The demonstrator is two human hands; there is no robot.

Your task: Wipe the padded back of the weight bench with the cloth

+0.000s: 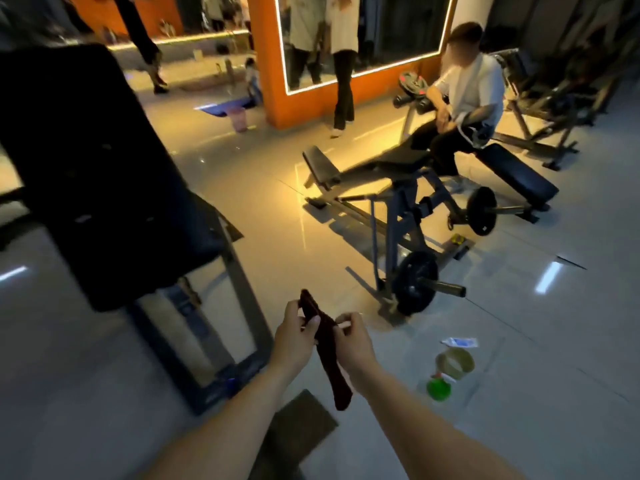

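A dark red cloth (329,358) hangs in a long fold between my two hands, low in the middle of the view. My left hand (294,336) pinches its upper end and my right hand (351,341) grips it just beside. The weight bench stands at the left, its black padded back (86,168) tilted upright on a grey metal frame (239,296). Both hands are to the right of the bench and below the pad, not touching it.
A plate-loaded machine (412,251) stands ahead on the tiled floor, with a seated person (464,98) on it. A tape roll (455,363), a green bottle (439,388) and a small packet (459,342) lie on the floor at right. A dark mat (298,427) lies below my hands.
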